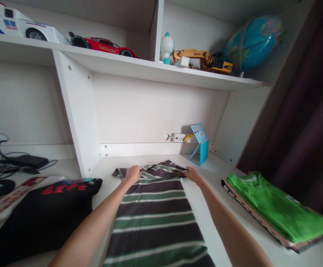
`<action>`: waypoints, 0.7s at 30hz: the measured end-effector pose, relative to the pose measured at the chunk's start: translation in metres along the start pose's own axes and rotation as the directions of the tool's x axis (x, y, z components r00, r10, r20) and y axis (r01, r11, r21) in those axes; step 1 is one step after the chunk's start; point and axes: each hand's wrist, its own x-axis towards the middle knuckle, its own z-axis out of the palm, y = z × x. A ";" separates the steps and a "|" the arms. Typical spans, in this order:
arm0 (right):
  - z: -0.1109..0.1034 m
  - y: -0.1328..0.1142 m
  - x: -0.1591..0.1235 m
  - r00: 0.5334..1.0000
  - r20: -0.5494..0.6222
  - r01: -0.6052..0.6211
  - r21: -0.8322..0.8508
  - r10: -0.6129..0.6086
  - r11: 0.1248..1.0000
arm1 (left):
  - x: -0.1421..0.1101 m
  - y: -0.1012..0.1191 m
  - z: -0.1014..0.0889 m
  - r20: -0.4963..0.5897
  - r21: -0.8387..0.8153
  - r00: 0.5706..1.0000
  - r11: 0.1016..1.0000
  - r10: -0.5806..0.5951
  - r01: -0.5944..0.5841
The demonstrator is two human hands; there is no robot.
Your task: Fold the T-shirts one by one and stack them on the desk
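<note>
A striped shirt (pixel 155 218) in dark grey, green and white lies stretched along the white desk, its far end bunched near the back panel. My left hand (pixel 134 174) grips the cloth at the far left, fingers closed around it. On the other side, my right hand (pixel 193 175) pinches the far right corner of the same shirt. Both forearms reach forward along the sides of the garment. The near end of the shirt runs out of the bottom of the view.
At right lies a folded stack topped by a green shirt (pixel 283 211). A black garment (pixel 47 211) rests at left, near a black power adapter (pixel 29 161). Behind are a blue folded card stand (pixel 203 152) and a power strip (pixel 179 137). An overhead shelf (pixel 139 66) holds toys and a globe (pixel 257 42).
</note>
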 end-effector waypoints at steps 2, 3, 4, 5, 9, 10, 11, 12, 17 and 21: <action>0.001 0.004 0.007 0.999 0.044 -0.029 0.081 0.026 0.996 | 0.002 -0.006 -0.004 -0.020 -0.016 0.999 0.999 -0.038 0.038; -0.002 0.006 0.007 0.998 0.061 -0.032 0.132 0.024 0.991 | 0.002 -0.011 -0.009 -0.030 -0.028 0.998 0.998 -0.054 0.053; -0.007 0.009 0.005 0.998 0.065 -0.019 0.186 0.007 0.982 | 0.001 -0.016 -0.016 -0.039 -0.040 0.997 0.997 -0.067 0.066; -0.015 0.012 0.000 0.998 0.059 0.007 0.244 -0.022 0.970 | 0.000 -0.022 -0.026 -0.046 -0.049 0.996 0.996 -0.074 0.072; -0.068 0.025 -0.023 0.985 -0.004 0.156 0.443 -0.172 0.883 | -0.011 -0.053 -0.086 0.088 -0.286 0.996 0.958 0.023 0.003; -0.081 0.024 -0.025 0.980 -0.050 0.194 0.450 -0.193 0.872 | -0.013 -0.061 -0.102 0.124 -0.397 0.990 0.918 0.061 -0.007; -0.092 0.021 -0.023 0.974 -0.116 0.224 0.424 -0.193 0.877 | -0.014 -0.068 -0.117 0.133 -0.485 0.988 0.874 0.077 -0.003; -0.100 0.015 -0.017 0.964 -0.197 0.242 0.375 -0.178 0.895 | -0.013 -0.073 -0.128 0.125 -0.540 0.989 0.842 0.082 -0.001; -0.087 -0.036 0.049 0.875 -0.473 0.178 0.122 -0.101 0.976 | 0.007 -0.062 -0.125 -0.273 -0.194 0.934 0.964 -0.230 0.180; -0.051 -0.052 0.076 0.893 -0.425 0.149 -0.026 -0.146 0.988 | 0.011 -0.030 -0.073 -0.493 0.096 0.863 0.980 -0.106 0.176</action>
